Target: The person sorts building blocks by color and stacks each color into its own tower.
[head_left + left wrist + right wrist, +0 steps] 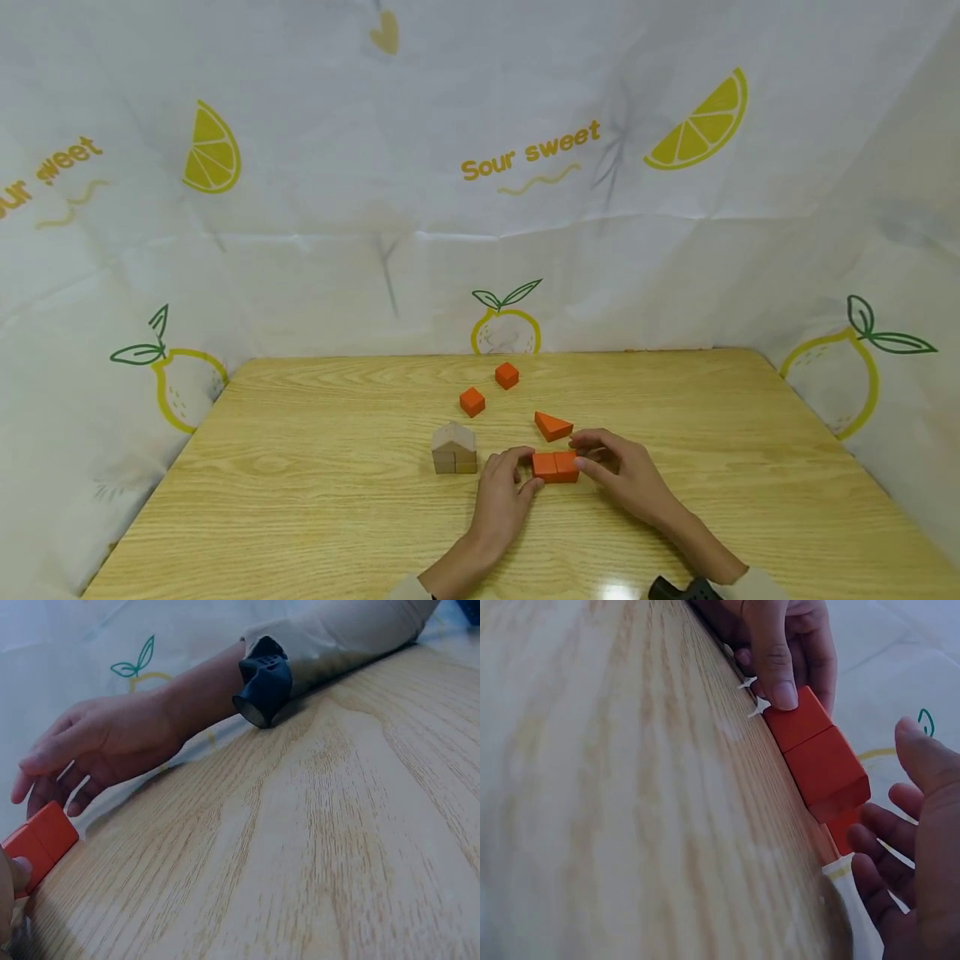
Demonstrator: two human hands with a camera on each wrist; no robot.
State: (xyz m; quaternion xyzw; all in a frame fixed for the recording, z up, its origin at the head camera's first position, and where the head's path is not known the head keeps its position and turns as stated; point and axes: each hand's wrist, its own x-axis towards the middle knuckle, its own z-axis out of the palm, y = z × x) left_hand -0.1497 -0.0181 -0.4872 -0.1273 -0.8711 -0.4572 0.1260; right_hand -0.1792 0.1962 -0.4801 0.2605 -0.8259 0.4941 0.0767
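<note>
Two orange cubes stand side by side on the table, the left cube [543, 468] flush against the right cube [567, 467]. My left hand [501, 500] pinches the left cube, thumb on the near face and fingers behind, as the right wrist view shows. Around the right end of the pair, my right hand [630, 475] has its fingers spread and relaxed. In the right wrist view there is a gap between that hand [930, 840] and the right cube [829, 769]. Just behind the pair lies an orange triangular block [553, 427], near the right fingertips.
Left of my left hand stands a small house of plain wooden blocks [453, 450], a triangular roof over cubes. Farther back sit two more orange cubes, a nearer one [472, 402] and a farther one [507, 376]. A white lemon-printed cloth [337, 275] hangs behind the table [300, 500].
</note>
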